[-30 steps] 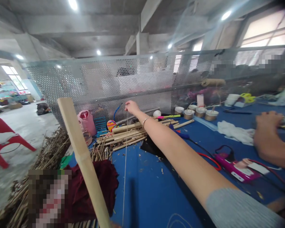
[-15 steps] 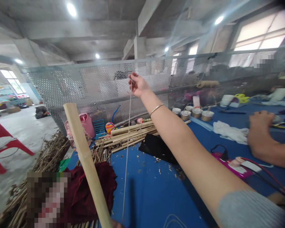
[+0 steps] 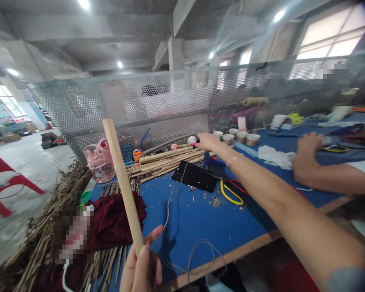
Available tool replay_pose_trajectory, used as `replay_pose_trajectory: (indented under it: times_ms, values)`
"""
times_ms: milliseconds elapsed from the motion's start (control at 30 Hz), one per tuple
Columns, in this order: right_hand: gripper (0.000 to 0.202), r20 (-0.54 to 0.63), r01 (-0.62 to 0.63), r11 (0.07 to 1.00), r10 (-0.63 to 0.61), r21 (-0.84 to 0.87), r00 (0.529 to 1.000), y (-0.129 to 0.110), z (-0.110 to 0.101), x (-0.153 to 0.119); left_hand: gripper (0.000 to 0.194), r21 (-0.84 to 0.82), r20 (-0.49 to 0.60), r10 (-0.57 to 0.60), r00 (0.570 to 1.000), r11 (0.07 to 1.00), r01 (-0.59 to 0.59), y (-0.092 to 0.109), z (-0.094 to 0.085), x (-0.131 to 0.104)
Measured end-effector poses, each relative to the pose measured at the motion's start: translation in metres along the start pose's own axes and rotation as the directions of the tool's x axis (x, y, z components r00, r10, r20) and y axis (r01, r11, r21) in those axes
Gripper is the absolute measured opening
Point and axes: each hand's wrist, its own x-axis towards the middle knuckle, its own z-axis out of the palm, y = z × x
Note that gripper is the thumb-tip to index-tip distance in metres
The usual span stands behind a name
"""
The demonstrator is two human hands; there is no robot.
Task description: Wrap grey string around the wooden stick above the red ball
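Note:
My left hand (image 3: 141, 267) is closed around the lower end of a pale bamboo stick (image 3: 121, 178), which leans up and to the left. Its index finger sticks out, with a thin string (image 3: 168, 209) running past it over the blue tabletop. My right hand (image 3: 210, 142) is stretched far across the table, close to a white ball (image 3: 192, 139) and a small bright pink item. Motion blur hides whether its fingers grip anything. Below it lie a blue-handled tool (image 3: 213, 159), a black cloth (image 3: 197, 177) and yellow-handled scissors (image 3: 231, 194).
Bamboo sticks (image 3: 167, 159) lie in a pile along the perforated metal screen (image 3: 134, 109). Maroon cloth (image 3: 115, 219) and dried stalks (image 3: 59, 202) are at left. Paper cups (image 3: 241, 137) stand at back right. Another person's arm (image 3: 322, 176) rests at right.
My right hand has let go of the raised string and moved down and right to the back of the table. The string has dropped slack. My left hand with the stick has come into view.

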Motion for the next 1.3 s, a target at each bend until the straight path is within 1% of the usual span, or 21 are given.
replay_pose_trajectory:
  times_ms: [67,100,133,200,267,300,367,400,433,467,500,600,667,733,800,867,900,967,1067,1233,1300]
  values:
    - [0.03,-0.032,-0.059,0.988,0.065,0.139,0.997,-0.01,0.014,-0.044,0.045,0.088,0.046,0.011,0.999,0.996,-0.015,0.002,0.008,-0.004]
    - [0.039,0.027,0.006,0.944,-0.016,0.331,1.0,-0.022,0.024,-0.067,0.046,0.134,0.078,0.011,0.997,0.991,-0.021,0.003,0.013,-0.007]
    - [0.048,0.101,0.055,0.828,-0.134,0.559,0.986,-0.036,0.036,-0.091,0.048,0.178,0.124,0.01,0.992,0.983,-0.032,0.004,0.018,-0.009]
    - [0.067,0.189,0.02,0.489,-0.375,0.872,0.907,-0.067,0.06,-0.136,0.044,0.219,0.207,0.009,0.978,0.974,-0.055,0.008,0.027,-0.013]
    - [0.078,0.271,-0.175,0.221,-0.551,0.959,0.79,-0.09,0.078,-0.174,0.039,0.199,0.271,0.025,0.962,0.977,-0.081,0.015,0.03,-0.015]
    - [0.078,0.355,-0.312,0.184,-0.625,0.932,0.695,-0.095,0.082,-0.19,0.036,0.198,0.273,0.045,0.961,0.975,-0.103,0.02,0.029,-0.016]
    - [0.065,0.533,-0.489,0.286,-0.684,0.824,0.498,-0.091,0.077,-0.211,0.029,0.165,0.219,0.135,0.966,0.971,-0.173,0.032,0.023,-0.017]
    - [0.05,0.6,-0.511,0.347,-0.625,0.786,0.499,-0.082,0.069,-0.217,0.026,0.168,0.199,0.163,0.966,0.966,-0.198,0.037,0.017,-0.017]
    - [0.039,0.631,-0.503,0.384,-0.533,0.774,0.564,-0.069,0.059,-0.221,0.023,0.176,0.182,0.191,0.964,0.959,-0.224,0.043,0.012,-0.018]
    - [0.037,0.612,-0.491,0.366,-0.443,0.79,0.655,-0.055,0.047,-0.222,0.021,0.197,0.172,0.216,0.961,0.948,-0.249,0.047,0.007,-0.018]
    - [0.039,0.602,-0.473,0.385,-0.368,0.793,0.709,-0.041,0.036,-0.222,0.02,0.221,0.166,0.226,0.96,0.94,-0.259,0.049,0.003,-0.018]
    - [0.043,0.647,-0.35,0.721,-0.177,0.598,0.742,-0.012,0.012,-0.22,0.022,0.294,0.195,0.202,0.96,0.921,-0.254,0.048,0.002,-0.016]
    - [0.047,0.5,-0.209,0.892,-0.022,0.401,0.866,-0.012,0.009,-0.219,0.023,0.313,0.244,0.144,0.959,0.924,-0.218,0.042,0.012,-0.011]
    - [0.065,0.296,-0.126,0.918,0.01,0.377,0.955,-0.025,0.016,-0.214,0.027,0.297,0.29,0.066,0.955,0.942,-0.156,0.035,0.027,-0.002]
    - [0.071,0.278,-0.114,0.808,-0.063,0.578,0.959,-0.047,0.03,-0.204,0.029,0.218,0.329,0.021,0.944,0.971,-0.098,0.03,0.044,0.011]
    - [0.065,0.361,-0.223,0.583,-0.131,0.781,0.923,-0.07,0.046,-0.185,0.029,0.173,0.338,0.005,0.941,0.983,-0.067,0.027,0.059,0.027]
    - [0.062,0.394,-0.278,0.494,-0.147,0.824,0.907,-0.08,0.054,-0.174,0.028,0.15,0.335,0.009,0.942,0.987,-0.063,0.026,0.066,0.037]
    - [0.056,0.465,-0.348,0.42,-0.214,0.838,0.859,-0.095,0.066,-0.15,0.028,0.125,0.328,0.057,0.943,0.987,-0.103,0.026,0.076,0.055]
    - [0.048,0.507,-0.341,0.477,-0.278,0.81,0.816,-0.102,0.073,-0.121,0.03,0.118,0.309,0.041,0.95,0.99,-0.082,0.027,0.082,0.077]
    - [0.037,0.279,-0.145,0.668,-0.098,0.73,0.955,-0.092,0.079,-0.107,0.03,0.088,0.287,-0.067,0.956,0.995,0.043,0.028,0.078,0.094]
    - [0.032,0.187,-0.091,0.669,-0.073,0.738,0.98,-0.087,0.086,-0.107,0.033,0.015,0.307,-0.134,0.942,0.991,0.136,0.027,0.074,0.098]
